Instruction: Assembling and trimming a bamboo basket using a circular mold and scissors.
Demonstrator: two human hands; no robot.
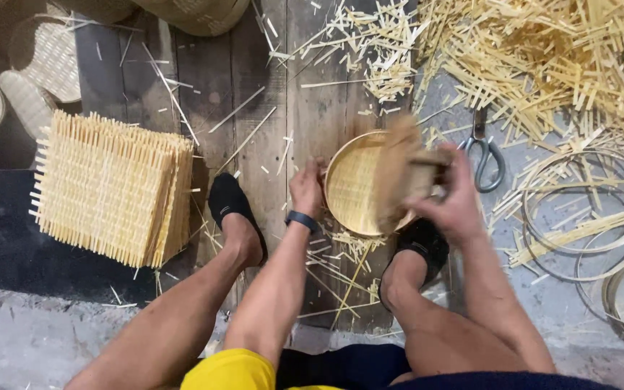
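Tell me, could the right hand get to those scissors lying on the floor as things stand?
Probably yes: the scissors lie just beyond the right hand, nothing between, but that hand grips a blurred wooden tool.

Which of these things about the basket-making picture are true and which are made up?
1. The left hand holds the rim of the round woven tray. True.
2. The right hand holds scissors. False: the scissors lie on the floor; it holds a blurred wooden tool.
3. A stack of square woven mats sits at the left. True.
4. The bamboo hoops hang on a wall. False: they lie on the floor.
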